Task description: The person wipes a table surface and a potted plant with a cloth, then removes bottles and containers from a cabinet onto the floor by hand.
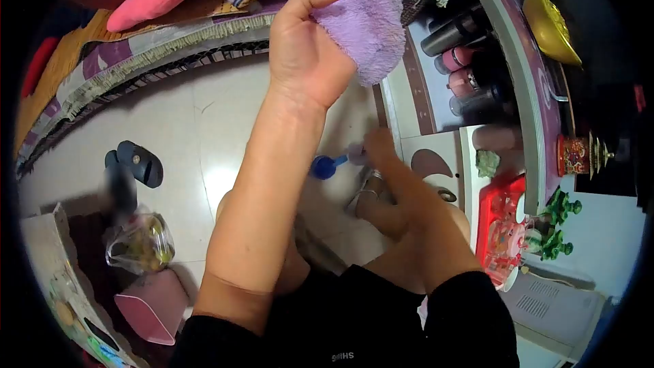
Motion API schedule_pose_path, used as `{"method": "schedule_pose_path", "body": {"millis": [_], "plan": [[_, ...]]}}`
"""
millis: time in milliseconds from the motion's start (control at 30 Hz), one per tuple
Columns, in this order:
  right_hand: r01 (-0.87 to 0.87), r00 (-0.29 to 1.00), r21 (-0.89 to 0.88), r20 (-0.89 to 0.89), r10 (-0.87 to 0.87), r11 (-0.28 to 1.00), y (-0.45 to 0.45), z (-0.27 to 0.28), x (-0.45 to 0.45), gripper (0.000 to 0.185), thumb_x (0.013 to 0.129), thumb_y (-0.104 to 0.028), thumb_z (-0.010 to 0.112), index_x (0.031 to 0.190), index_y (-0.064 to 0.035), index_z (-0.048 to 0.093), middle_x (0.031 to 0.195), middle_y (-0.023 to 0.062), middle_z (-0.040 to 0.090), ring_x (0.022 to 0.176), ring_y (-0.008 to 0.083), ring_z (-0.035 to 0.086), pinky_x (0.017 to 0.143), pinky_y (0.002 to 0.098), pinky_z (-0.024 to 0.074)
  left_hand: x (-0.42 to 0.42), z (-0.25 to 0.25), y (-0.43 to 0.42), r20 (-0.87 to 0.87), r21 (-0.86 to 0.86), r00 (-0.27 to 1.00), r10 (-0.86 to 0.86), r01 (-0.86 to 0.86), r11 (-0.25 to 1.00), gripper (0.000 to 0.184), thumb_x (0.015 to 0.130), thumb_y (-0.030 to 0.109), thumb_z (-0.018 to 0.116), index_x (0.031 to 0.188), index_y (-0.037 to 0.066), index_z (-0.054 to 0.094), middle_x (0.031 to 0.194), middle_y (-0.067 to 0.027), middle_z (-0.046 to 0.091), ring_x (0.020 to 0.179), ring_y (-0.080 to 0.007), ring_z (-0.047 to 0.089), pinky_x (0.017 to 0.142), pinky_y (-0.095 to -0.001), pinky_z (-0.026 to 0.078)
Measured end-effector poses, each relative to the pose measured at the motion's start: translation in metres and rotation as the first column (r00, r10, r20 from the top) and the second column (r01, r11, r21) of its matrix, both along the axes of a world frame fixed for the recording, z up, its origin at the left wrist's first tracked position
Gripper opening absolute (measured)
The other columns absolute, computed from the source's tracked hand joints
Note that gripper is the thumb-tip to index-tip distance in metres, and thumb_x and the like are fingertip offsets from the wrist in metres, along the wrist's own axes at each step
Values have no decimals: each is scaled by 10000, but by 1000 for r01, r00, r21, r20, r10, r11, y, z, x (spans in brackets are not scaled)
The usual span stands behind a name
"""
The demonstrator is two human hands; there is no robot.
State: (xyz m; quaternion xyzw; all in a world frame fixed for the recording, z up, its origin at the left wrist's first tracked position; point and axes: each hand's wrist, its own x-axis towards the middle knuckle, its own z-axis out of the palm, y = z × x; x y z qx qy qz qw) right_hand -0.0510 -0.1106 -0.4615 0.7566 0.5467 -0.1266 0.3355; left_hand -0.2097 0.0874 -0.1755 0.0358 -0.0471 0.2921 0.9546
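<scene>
My left hand is raised near the top middle, closed on a fluffy purple cloth, with the thumb over its edge. Lower down, my right hand is small and dim beside a blue object with a short handle-like part. A pale purplish thing shows at its fingers, too unclear to name. What the right hand grips, if anything, cannot be made out.
A fringed couch cover runs along the top left. Dark slippers, a bag of fruit and a pink bin are at left. At right are bottles, a red tray and a golden bowl.
</scene>
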Motion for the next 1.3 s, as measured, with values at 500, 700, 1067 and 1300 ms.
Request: {"method": "schedule_pose_path", "body": {"millis": [500, 700, 1067, 1300], "plan": [[2, 994, 53, 107, -7, 999, -57, -84, -57, 259, 690, -265, 645, 919, -145, 653, 895, 41, 639, 900, 222, 597, 810, 452, 405, 11, 3, -12, -22, -31, 1000, 12, -13, 999, 377, 760, 102, 501, 1093, -73, 516, 1117, -166, 571, 1068, -300, 520, 975, -418, 360], [71, 995, -51, -60, -74, 996, -51, -23, -64, 469, 597, -252, 718, 1014, -95, 575, 993, 68, 591, 974, 223, 556, 865, 500, 371, 12, -1, -11, -41, -29, 999, 27, -29, 999, 390, 766, 103, 492, 1112, -76, 506, 1135, -172, 561, 1081, -302, 512, 976, -422, 359], [151, 955, -144, -235, -182, 978, -26, 15, -50, 543, 565, -359, 759, 993, -77, 580, 1041, 112, 573, 1017, 263, 542, 871, 442, 407, 14, -2, -13, -63, -38, 998, 5, -7, 999, 418, 763, 104, 467, 1139, -76, 491, 1170, -181, 543, 1101, -308, 501, 982, -430, 353], [604, 797, 654, -496, -345, 455, 53, 118, 104, 483, 710, -357, 670, 978, 25, 545, 908, 223, 595, 903, 367, 578, 777, 438, 453, 12, -4, -15, -91, -37, 996, 2, -5, 999, 430, 767, 101, 463, 1161, -71, 483, 1182, -176, 538, 1118, -306, 491, 998, -427, 336]]}}
